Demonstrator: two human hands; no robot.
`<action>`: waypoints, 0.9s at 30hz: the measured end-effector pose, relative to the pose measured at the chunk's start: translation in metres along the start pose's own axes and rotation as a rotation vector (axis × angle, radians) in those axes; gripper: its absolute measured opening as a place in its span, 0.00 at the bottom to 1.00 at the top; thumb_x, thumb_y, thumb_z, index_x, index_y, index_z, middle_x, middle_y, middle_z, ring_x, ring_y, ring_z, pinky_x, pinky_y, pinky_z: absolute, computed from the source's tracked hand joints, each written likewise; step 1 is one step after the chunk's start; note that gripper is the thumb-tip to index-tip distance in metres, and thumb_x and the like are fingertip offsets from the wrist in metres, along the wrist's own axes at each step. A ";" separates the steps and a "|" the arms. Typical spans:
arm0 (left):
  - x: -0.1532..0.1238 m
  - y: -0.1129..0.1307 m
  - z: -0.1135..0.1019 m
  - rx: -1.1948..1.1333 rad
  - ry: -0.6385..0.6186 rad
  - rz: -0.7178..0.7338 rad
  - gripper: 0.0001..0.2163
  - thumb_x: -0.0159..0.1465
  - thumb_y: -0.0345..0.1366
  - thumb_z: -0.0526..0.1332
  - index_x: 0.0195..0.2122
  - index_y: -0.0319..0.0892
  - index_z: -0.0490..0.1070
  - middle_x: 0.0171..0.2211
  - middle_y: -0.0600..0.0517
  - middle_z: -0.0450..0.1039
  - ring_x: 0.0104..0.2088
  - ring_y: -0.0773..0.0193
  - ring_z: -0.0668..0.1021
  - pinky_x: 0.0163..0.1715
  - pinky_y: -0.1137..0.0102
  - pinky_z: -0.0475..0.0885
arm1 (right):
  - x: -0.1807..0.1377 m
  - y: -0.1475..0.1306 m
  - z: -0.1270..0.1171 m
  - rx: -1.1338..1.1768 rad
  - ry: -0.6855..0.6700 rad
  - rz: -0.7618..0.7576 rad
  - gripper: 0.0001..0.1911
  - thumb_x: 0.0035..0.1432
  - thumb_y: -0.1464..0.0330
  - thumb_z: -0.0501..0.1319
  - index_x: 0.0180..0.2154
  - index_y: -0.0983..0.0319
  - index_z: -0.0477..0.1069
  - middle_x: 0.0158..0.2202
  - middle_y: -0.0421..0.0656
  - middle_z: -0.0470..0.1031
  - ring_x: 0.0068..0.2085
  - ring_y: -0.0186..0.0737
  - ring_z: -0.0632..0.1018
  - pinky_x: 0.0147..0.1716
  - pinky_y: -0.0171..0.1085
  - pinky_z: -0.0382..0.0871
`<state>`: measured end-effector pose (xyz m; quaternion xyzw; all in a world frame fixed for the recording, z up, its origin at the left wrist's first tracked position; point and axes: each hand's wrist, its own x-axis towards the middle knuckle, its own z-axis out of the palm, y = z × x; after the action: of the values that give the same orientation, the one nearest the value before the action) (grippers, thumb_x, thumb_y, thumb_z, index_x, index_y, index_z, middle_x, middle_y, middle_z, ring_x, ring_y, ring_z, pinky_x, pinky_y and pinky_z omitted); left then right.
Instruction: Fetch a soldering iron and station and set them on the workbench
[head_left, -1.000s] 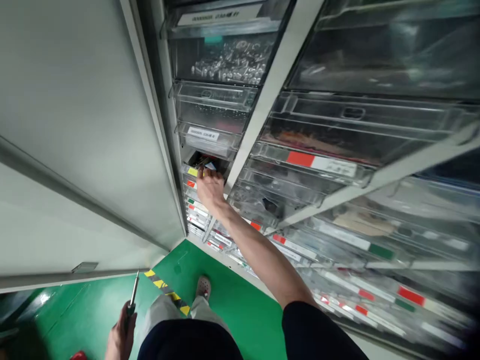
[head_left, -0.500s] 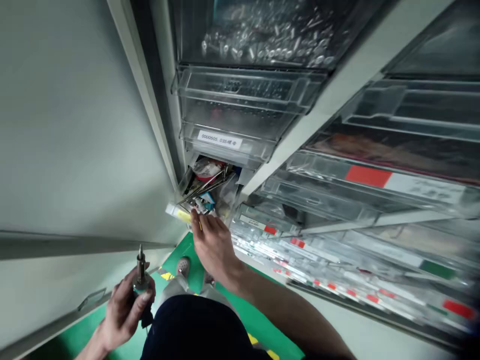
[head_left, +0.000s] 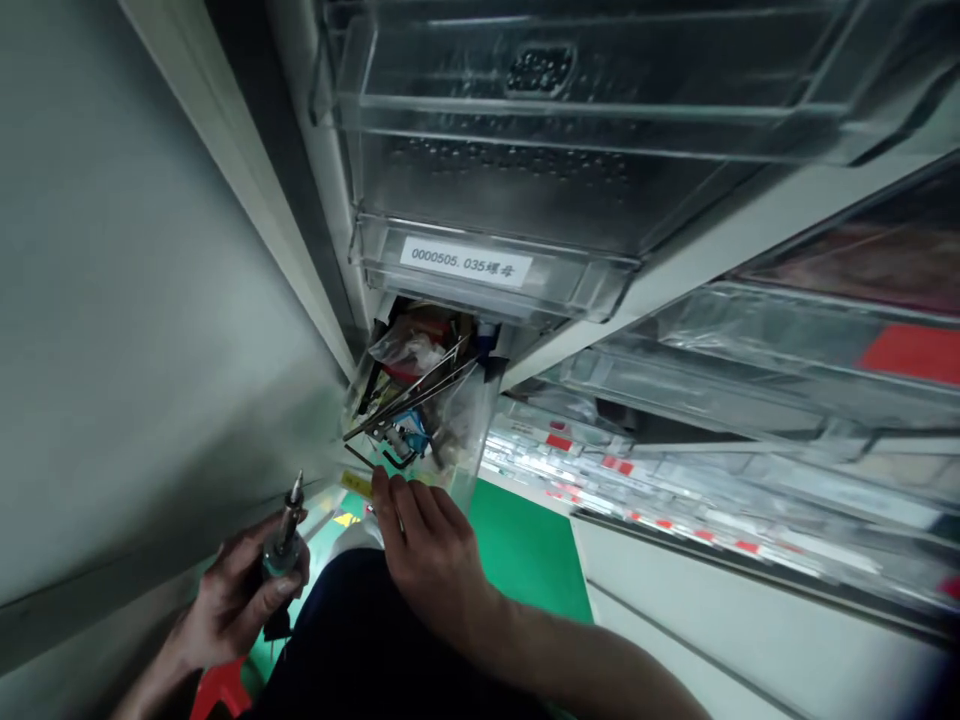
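My right hand [head_left: 427,545] grips the front edge of a clear plastic drawer [head_left: 457,440] that stands pulled out of the cabinet, fingers curled over its rim beside a yellow label [head_left: 357,485]. Inside the drawer lie thin metal rods [head_left: 409,395], a clear bag [head_left: 409,350] and a small blue part [head_left: 415,438]. My left hand [head_left: 236,600] is closed around a screwdriver-like tool [head_left: 285,535] with a metal tip pointing up, low at the left beside the drawer.
Above the open drawer sits a closed clear drawer with a white label [head_left: 465,265]. More clear drawers with red labels [head_left: 911,352] run to the right. A grey cabinet door [head_left: 127,300] stands at the left. Green floor [head_left: 525,550] lies below.
The view has come closer to the cabinet. My right hand has pulled the drawer further out, showing its contents. My left hand has risen with the tool toward the drawer.
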<state>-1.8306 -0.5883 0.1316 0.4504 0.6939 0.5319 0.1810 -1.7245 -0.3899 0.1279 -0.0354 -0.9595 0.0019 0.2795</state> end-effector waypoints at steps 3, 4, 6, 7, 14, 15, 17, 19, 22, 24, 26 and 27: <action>0.002 -0.004 -0.005 0.081 -0.035 0.004 0.16 0.67 0.37 0.56 0.57 0.44 0.63 0.26 0.53 0.73 0.21 0.69 0.72 0.22 0.76 0.71 | -0.002 0.005 0.002 0.020 -0.002 -0.014 0.17 0.64 0.78 0.48 0.44 0.72 0.74 0.34 0.49 0.74 0.32 0.38 0.71 0.33 0.38 0.64; 0.003 -0.006 -0.007 0.109 -0.040 0.006 0.16 0.67 0.37 0.57 0.56 0.44 0.64 0.25 0.53 0.73 0.20 0.69 0.72 0.23 0.76 0.71 | -0.003 0.007 0.003 0.026 -0.009 -0.023 0.17 0.64 0.78 0.48 0.44 0.71 0.73 0.34 0.49 0.74 0.32 0.38 0.71 0.33 0.38 0.64; 0.004 -0.010 -0.010 0.132 -0.047 0.009 0.16 0.67 0.36 0.57 0.56 0.43 0.64 0.25 0.53 0.74 0.20 0.70 0.71 0.23 0.76 0.71 | -0.005 0.010 0.004 0.037 -0.009 -0.041 0.17 0.64 0.78 0.48 0.45 0.71 0.73 0.34 0.49 0.74 0.33 0.38 0.71 0.33 0.39 0.64; 0.005 -0.011 -0.012 0.125 -0.052 0.005 0.16 0.67 0.35 0.57 0.55 0.43 0.65 0.26 0.53 0.74 0.20 0.70 0.71 0.22 0.76 0.70 | -0.006 0.011 0.004 0.041 -0.006 -0.050 0.17 0.63 0.78 0.48 0.45 0.71 0.73 0.34 0.49 0.74 0.33 0.39 0.72 0.33 0.39 0.64; 0.007 -0.022 -0.014 0.031 -0.058 -0.019 0.19 0.65 0.33 0.60 0.57 0.41 0.64 0.27 0.50 0.75 0.24 0.67 0.74 0.24 0.74 0.71 | -0.013 0.010 0.008 0.079 0.020 -0.052 0.15 0.62 0.79 0.51 0.46 0.73 0.72 0.38 0.51 0.77 0.37 0.42 0.75 0.40 0.42 0.67; 0.007 -0.022 -0.014 0.029 -0.061 -0.015 0.19 0.65 0.33 0.60 0.57 0.42 0.64 0.27 0.50 0.75 0.24 0.67 0.74 0.24 0.75 0.71 | -0.014 0.009 0.008 0.099 0.036 -0.043 0.13 0.62 0.78 0.53 0.46 0.73 0.72 0.38 0.51 0.77 0.38 0.43 0.75 0.42 0.43 0.67; 0.008 -0.023 -0.014 0.019 -0.060 -0.012 0.19 0.66 0.32 0.59 0.58 0.42 0.62 0.28 0.50 0.75 0.24 0.67 0.75 0.22 0.76 0.70 | -0.019 0.009 0.005 0.157 0.096 -0.021 0.10 0.61 0.75 0.57 0.44 0.71 0.72 0.39 0.51 0.77 0.40 0.43 0.76 0.44 0.44 0.68; 0.010 -0.023 -0.014 0.009 -0.045 -0.016 0.18 0.66 0.33 0.58 0.57 0.42 0.63 0.29 0.50 0.75 0.25 0.67 0.75 0.22 0.76 0.70 | -0.022 0.016 0.000 0.242 0.182 0.004 0.08 0.60 0.72 0.61 0.42 0.70 0.72 0.38 0.50 0.77 0.41 0.43 0.76 0.43 0.44 0.70; 0.012 -0.024 -0.014 0.006 -0.043 -0.042 0.17 0.66 0.32 0.58 0.56 0.41 0.64 0.29 0.50 0.75 0.24 0.67 0.75 0.23 0.75 0.71 | -0.020 0.042 -0.013 0.283 0.252 0.064 0.07 0.57 0.75 0.63 0.40 0.66 0.71 0.37 0.49 0.77 0.41 0.42 0.77 0.40 0.42 0.73; 0.012 -0.026 -0.014 0.014 -0.057 -0.066 0.18 0.65 0.32 0.59 0.57 0.42 0.64 0.30 0.50 0.76 0.23 0.68 0.75 0.23 0.75 0.71 | -0.009 0.065 -0.018 0.251 0.220 0.086 0.13 0.55 0.80 0.62 0.42 0.65 0.70 0.37 0.48 0.77 0.41 0.41 0.77 0.39 0.41 0.73; 0.012 -0.028 -0.015 0.021 -0.078 -0.091 0.19 0.65 0.32 0.60 0.57 0.43 0.63 0.31 0.51 0.76 0.23 0.68 0.75 0.22 0.76 0.71 | 0.009 0.084 -0.018 0.250 0.116 0.027 0.15 0.55 0.81 0.60 0.44 0.64 0.70 0.39 0.48 0.77 0.41 0.42 0.77 0.40 0.41 0.73; 0.012 -0.029 -0.015 0.026 -0.087 -0.099 0.20 0.65 0.32 0.60 0.58 0.44 0.62 0.31 0.51 0.76 0.23 0.68 0.75 0.22 0.76 0.71 | 0.020 0.091 -0.015 0.251 0.042 -0.030 0.15 0.56 0.81 0.59 0.45 0.65 0.71 0.42 0.49 0.77 0.43 0.42 0.77 0.41 0.41 0.73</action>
<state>-1.8599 -0.5882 0.1139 0.4405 0.7135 0.4934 0.2311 -1.7275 -0.2980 0.1494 0.0143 -0.9461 0.1171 0.3016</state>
